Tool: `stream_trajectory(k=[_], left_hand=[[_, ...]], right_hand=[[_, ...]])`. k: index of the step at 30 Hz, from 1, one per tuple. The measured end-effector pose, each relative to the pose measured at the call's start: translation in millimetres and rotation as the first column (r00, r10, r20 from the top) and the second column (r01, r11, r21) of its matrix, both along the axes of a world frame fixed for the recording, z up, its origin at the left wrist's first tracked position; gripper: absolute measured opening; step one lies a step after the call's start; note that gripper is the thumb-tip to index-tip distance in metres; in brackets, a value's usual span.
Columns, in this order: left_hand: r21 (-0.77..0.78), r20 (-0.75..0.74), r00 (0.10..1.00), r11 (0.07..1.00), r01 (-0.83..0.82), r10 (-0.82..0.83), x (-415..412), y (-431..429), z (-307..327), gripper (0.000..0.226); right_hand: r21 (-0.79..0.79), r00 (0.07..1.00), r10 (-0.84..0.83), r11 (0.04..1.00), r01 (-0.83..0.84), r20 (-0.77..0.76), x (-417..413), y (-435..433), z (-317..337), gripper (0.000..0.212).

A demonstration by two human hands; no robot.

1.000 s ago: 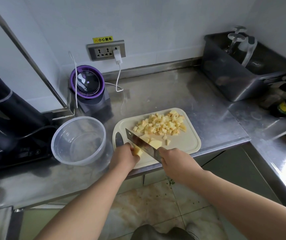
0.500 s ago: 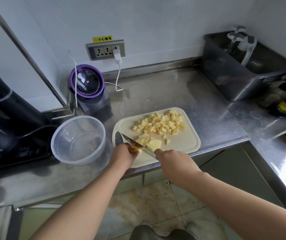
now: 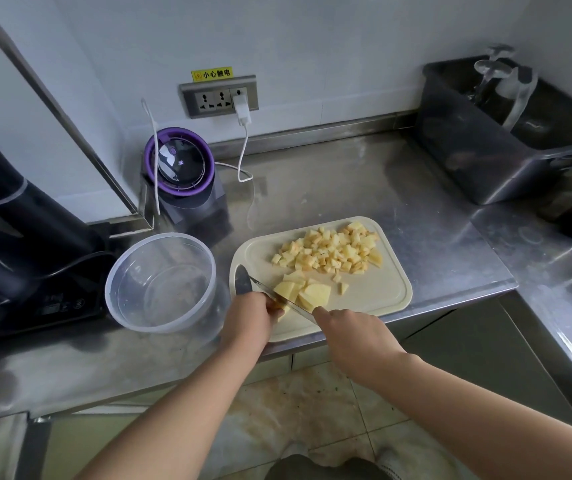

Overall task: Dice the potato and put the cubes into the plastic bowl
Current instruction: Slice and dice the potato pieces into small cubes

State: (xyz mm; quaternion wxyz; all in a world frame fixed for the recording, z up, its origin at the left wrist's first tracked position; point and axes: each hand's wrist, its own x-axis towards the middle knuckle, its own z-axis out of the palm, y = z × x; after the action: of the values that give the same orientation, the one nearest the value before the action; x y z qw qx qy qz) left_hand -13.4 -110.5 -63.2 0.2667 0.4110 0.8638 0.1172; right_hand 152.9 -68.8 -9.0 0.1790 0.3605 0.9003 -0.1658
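Head view: a second ago the kitchen knife (image 3: pixel 277 296) was held raised with its broad face showing; now it is laid low, edge down on the cutting board (image 3: pixel 395 299), so that another cut through the potato (image 3: pixel 307 292) is judged to be finished. The right hand (image 3: pixel 350 332) is clamped on the knife handle, which is hidden under the fingers. The left hand (image 3: pixel 251 315) is curled on the small potato end on the near side of the blade, the fingers very close to the edge, which is the risk here. A few large slabs are left beside the blade. The diced cubes (image 3: pixel 333 252) are heaped at the far right of the board. The plastic bowl (image 3: pixel 161 282) is set just left of the board and nothing is seen in it, so the transfer is judged not yet begun.

On the steel bench (image 3: pixel 346 188) a purple-ringed blender (image 3: pixel 178 166) is placed behind the bowl, a white charger (image 3: pixel 243 110) is plugged in above it, and a dark tub (image 3: pixel 478 150) is set well to the right. Nothing is placed between board and bowl.
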Motion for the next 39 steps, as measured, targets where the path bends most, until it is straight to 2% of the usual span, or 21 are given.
stream_trajectory(k=[7,12,15,22,32,39], left_hand=[[0.046,0.094,0.996,0.999,-0.002,-0.003,2.8,-2.3,8.6,0.017],[0.091,0.146,0.989,0.996,-0.010,-0.004,2.2,-3.8,8.9,0.018],[0.108,0.223,0.975,0.993,-0.039,0.014,-0.3,-2.9,7.1,0.008],[0.090,0.180,0.984,0.995,-0.032,0.016,-3.9,-2.3,4.0,0.010],[0.023,0.072,0.997,0.999,-0.030,0.028,-5.0,-0.4,1.0,0.024],[0.017,0.058,0.998,1.000,-0.011,0.010,-4.4,0.8,0.5,0.030]], right_hand=[[-0.076,0.998,-0.055,0.996,0.054,-0.008,0.4,6.0,-20.8,0.044],[-0.105,0.990,-0.138,0.985,0.134,-0.029,7.6,7.4,-19.5,0.024],[-0.080,0.983,-0.154,0.986,0.146,-0.102,9.2,6.2,-14.2,0.017],[-0.016,0.996,-0.060,0.998,0.059,-0.060,9.2,2.3,0.7,0.043],[-0.023,0.999,-0.026,0.999,0.025,-0.024,9.5,-1.5,7.2,0.047],[-0.025,1.000,0.000,1.000,0.000,0.001,7.4,-2.3,-4.4,0.047]])
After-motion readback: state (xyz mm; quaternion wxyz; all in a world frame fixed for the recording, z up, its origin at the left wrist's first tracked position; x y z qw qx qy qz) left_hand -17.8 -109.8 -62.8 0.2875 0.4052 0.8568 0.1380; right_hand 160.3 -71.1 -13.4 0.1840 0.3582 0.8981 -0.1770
